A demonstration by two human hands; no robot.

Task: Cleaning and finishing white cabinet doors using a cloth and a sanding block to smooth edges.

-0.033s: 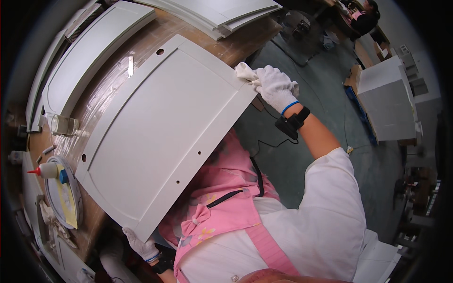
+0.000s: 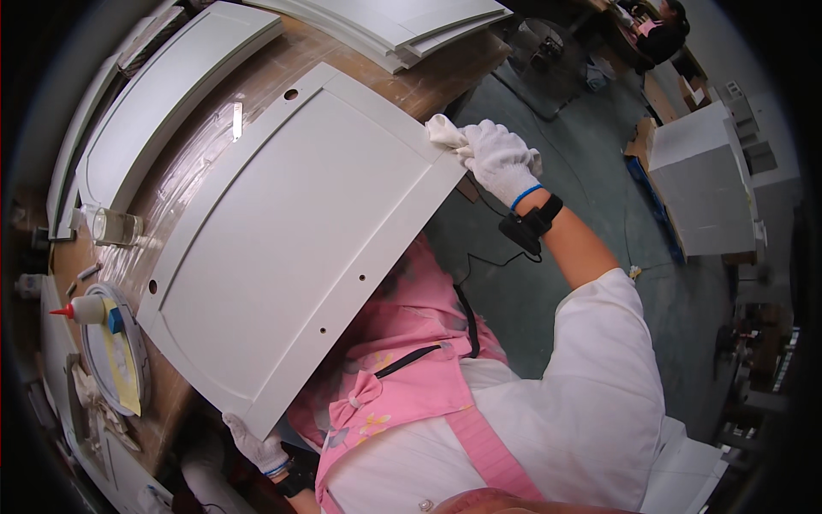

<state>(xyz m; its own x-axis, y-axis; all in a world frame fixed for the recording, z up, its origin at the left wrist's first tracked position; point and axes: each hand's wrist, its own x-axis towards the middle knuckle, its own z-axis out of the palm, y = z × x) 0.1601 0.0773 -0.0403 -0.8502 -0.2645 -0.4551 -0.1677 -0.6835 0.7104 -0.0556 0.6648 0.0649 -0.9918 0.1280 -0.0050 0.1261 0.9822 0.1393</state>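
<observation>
A white cabinet door (image 2: 282,223) with a recessed middle lies slanted over the workbench, its near edge reaching over my apron. Two larger holes show along its far rail and two small ones along its near rail. My right hand (image 2: 501,158), in a white knit glove, is closed round a bunched white cloth (image 2: 445,131) and presses it on the door's right end. At the door's near left corner, my left hand (image 2: 254,444), gloved as well, grips the edge; part of its fingers is hidden beneath the panel.
The wooden bench (image 2: 171,377) carries more white panels (image 2: 171,94), a stack of boards (image 2: 402,30), a glass jar (image 2: 116,227), a red-tipped squeeze bottle (image 2: 86,309) and a round lid (image 2: 107,360). A floor fan (image 2: 539,47) and a pallet stack (image 2: 702,180) stand right; a person (image 2: 664,38) works beyond.
</observation>
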